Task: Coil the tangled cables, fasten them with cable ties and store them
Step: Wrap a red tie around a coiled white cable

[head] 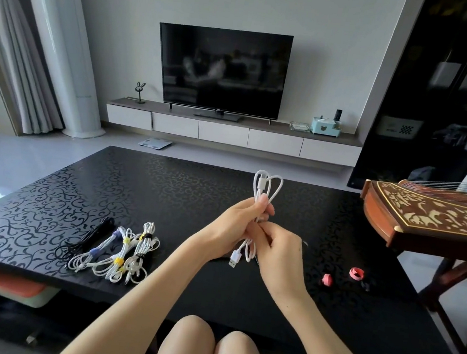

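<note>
Head view, one frame. Person seated at black patterned coffee table point(167, 186), knees at bottom centre of frame. L hand point(239, 221) grips a white USB cable point(260, 185) mid-bundle, fingers curled round it, thumb on top; cable is folded into loops that stick up above the fist at frame centre. R hand point(279, 249) is just below and touching the L, fingers curled in on the lower strands (exact pinch point hidden behind the fingers). USB-A plug point(233, 262) plus a short loop hang below both hands, above the table top. Lower left on table: four coiled bundles side by side – black cable point(94, 236), then white ones w/ purple ties point(98, 251), yellow ties point(120, 254), black ties point(139, 253). Right of hands, well apart from the bundles: two loose red cable ties point(356, 273) point(326, 279). Lidded storage box point(18, 289) on shelf under table, lower left. TV point(222, 69) upper centre on wall; guzheng point(431, 217) at right edge.
</note>
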